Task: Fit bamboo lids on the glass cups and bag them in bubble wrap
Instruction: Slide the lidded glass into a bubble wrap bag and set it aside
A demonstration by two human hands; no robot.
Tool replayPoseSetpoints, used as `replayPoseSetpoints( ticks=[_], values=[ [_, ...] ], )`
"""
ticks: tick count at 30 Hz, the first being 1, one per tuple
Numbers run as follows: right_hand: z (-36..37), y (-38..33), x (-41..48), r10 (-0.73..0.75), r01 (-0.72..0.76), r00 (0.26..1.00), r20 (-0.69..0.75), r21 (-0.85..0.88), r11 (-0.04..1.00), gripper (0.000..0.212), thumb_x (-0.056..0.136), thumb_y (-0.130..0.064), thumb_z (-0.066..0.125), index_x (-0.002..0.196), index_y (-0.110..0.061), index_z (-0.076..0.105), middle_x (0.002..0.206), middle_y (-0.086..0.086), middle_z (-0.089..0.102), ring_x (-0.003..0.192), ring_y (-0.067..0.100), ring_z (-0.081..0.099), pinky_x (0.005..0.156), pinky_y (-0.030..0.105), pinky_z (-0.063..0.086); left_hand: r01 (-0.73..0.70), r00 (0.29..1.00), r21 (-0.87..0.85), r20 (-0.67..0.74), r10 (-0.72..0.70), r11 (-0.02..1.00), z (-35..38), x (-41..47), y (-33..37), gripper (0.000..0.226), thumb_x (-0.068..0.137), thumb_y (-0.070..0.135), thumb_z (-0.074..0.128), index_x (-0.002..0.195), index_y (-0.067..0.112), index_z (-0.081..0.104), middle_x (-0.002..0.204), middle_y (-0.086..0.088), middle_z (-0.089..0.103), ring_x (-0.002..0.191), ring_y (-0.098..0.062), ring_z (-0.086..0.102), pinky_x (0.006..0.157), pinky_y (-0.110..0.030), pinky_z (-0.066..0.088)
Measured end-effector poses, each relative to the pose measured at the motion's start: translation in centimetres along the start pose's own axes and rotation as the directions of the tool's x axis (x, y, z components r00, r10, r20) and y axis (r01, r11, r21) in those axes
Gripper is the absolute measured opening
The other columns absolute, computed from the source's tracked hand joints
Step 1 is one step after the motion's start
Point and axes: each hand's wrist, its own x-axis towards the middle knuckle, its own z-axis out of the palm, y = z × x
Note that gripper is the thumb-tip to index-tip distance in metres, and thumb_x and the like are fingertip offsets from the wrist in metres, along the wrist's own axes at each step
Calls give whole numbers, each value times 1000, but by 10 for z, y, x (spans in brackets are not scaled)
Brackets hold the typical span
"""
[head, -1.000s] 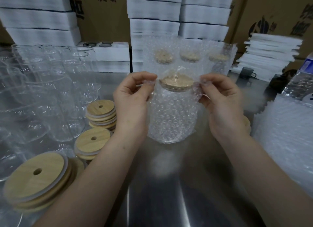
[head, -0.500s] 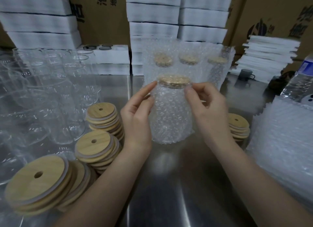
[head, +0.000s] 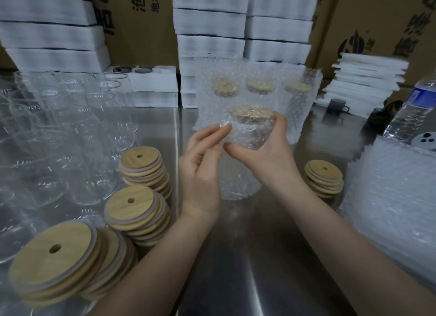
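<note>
A glass cup in a bubble-wrap bag [head: 240,174] stands on the steel table at centre, its bamboo lid [head: 250,112] showing through the wrap. My right hand [head: 266,150] grips the bag's upper part, thumb in front and fingers round the far side by the lid. My left hand [head: 203,167] pinches the loose flap of the bag at its left edge. Three bagged, lidded cups [head: 259,87] stand behind. Stacks of bamboo lids [head: 139,209] lie at the left and a small lid stack [head: 323,176] at the right. Bare glass cups [head: 70,136] crowd the far left.
A pile of bubble-wrap bags [head: 391,197] lies at the right edge, with a water bottle [head: 410,105] behind it. White foam trays [head: 210,23] and cardboard boxes [head: 377,20] are stacked along the back. A small dark mug [head: 336,106] stands at the back right.
Both hands have come down from the bag's mouth. The bag top is folded over the lid; my right hand now wraps the cup's upper part and my left holds the flap.
</note>
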Motion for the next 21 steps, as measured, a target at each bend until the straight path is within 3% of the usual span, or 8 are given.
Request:
replayPoseSetpoints(
  ticks=[3, 6, 9, 12, 16, 21],
  values=[
    [0, 5, 5, 6, -6, 999, -41, 9, 1000, 102, 68, -44, 86, 146, -28, 22, 127, -9, 50, 115, 8, 51, 79, 9, 37, -96, 989, 159, 130, 76, 983, 1, -4, -3, 43, 85, 9, 49, 125, 22, 58, 132, -2, 54, 124, 3, 50, 101, -16, 40],
    [0, 11, 9, 12, -9, 995, -95, 37, 999, 104, 66, -48, 86, 146, -26, 23, 132, -6, 52, 118, 10, 53, 87, 17, 42, -232, 951, 357, 281, 132, 905, -2, -6, -11, 56, 84, 6, 52, 138, 14, 45, 140, -6, 45, 133, -3, 39, 108, -11, 28],
    [-3, 16, 15, 16, -10, 984, -177, 39, 999, 102, 68, -44, 85, 146, -24, 24, 139, -3, 48, 122, 12, 50, 93, 25, 41, -277, 926, 491, 365, 94, 826, -6, -7, -19, 60, 82, 10, 54, 141, 7, 46, 142, -8, 42, 132, -4, 36, 106, -4, 22],
    [-12, 20, 29, 53, -25, 957, -284, 102, 994, 97, 71, -35, 84, 146, -19, 24, 139, -1, 49, 122, 14, 51, 97, 29, 44, -213, 944, 541, 329, 28, 813, -7, -6, -24, 52, 81, 15, 54, 132, 7, 59, 135, -6, 50, 122, -3, 44, 101, -1, 24],
    [-25, 23, 55, 89, -21, 879, -468, 148, 989, 89, 70, -29, 84, 139, -19, 30, 126, -3, 51, 110, 14, 55, 84, 18, 41, -140, 958, 572, 286, -37, 808, -6, -3, -29, 28, 84, -2, 60, 106, 8, 75, 108, -1, 64, 95, -1, 57, 87, -6, 37],
    [-36, 35, 85, 222, -108, 776, -591, 223, 969, 88, 70, -21, 81, 139, -21, 27, 136, 10, 43, 102, 18, 50, 83, 23, 40, -112, 943, 609, 315, -110, 785, -5, 0, -31, 23, 83, -5, 59, 93, 6, 77, 84, 6, 60, 68, -3, 51, 69, -8, 36]
  ],
)
